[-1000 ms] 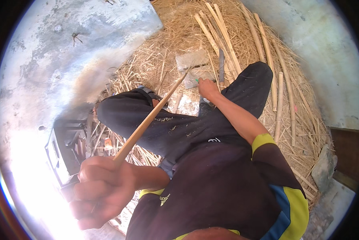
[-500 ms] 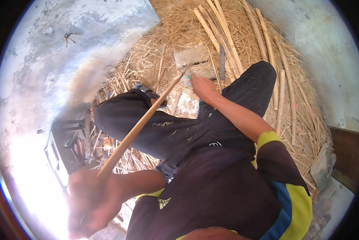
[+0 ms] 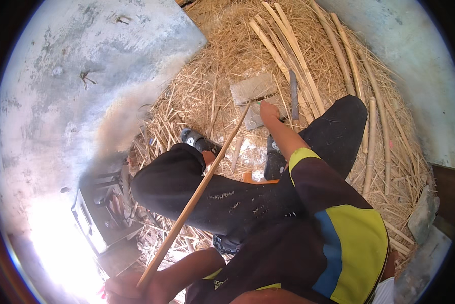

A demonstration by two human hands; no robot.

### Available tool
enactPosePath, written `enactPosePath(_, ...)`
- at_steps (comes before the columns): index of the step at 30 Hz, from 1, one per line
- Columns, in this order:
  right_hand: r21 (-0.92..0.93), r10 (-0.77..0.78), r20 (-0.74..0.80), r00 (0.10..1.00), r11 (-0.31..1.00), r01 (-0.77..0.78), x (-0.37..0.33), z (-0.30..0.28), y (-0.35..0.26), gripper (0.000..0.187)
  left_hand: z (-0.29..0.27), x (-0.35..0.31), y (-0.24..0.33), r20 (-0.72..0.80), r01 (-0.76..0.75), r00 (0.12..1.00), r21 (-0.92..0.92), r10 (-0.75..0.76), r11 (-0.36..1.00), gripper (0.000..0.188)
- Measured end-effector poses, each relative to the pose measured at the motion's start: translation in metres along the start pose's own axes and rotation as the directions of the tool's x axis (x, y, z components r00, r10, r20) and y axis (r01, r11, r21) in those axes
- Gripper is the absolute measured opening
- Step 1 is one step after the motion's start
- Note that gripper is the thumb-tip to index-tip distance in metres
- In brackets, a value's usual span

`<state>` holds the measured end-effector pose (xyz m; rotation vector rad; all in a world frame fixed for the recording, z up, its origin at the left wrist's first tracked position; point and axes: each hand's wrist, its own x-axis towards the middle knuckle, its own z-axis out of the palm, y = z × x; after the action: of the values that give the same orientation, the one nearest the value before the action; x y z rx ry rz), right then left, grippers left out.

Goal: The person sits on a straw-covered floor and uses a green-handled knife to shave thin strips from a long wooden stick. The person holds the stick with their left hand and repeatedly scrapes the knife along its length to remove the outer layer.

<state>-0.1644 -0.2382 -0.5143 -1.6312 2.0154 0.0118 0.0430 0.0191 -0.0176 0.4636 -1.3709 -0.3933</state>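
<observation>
Tan, slender bamboo strip ran forward-right from the left hand grasping it; beside its tip, the right hand gripped a small green object.

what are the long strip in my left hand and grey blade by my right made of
The long strip: likely split bamboo or wood, smooth and matte, from its even tan surface. The grey blade: probably metal, dull-finished, from its dark, flat look.

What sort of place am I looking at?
Probably a rough bamboo or wood workspace: straw-like shavings spread underfoot, long pale strips lying on them, and a tapered strip in the left hand.
</observation>
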Motion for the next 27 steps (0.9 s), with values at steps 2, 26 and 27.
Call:
enactPosePath(2, -0.077, -0.063, 0.002, 0.998, 0.995, 0.063, 0.005, 0.0, 0.002, 0.018, -0.002, 0.003, -0.002, -0.087, -0.011, 0.996, 0.053, 0.016, 0.999, 0.032)
enactPosePath(26, 0.304, -0.747, -0.074, 0.661, 0.614, 0.728, -0.397, -0.286, -0.078, 0.018, 0.072, -0.01, 0.004, -0.245, -0.264, 0.898, 0.363, 0.364, 0.894, 0.044)
enactPosePath(27, 0.298, -0.752, -0.052, 0.657, 0.616, 0.729, -0.4, -0.29, -0.078, 0.017, 0.07, -0.009, 0.008, -0.243, -0.26, 0.898, 0.379, 0.367, 0.888, 0.044)
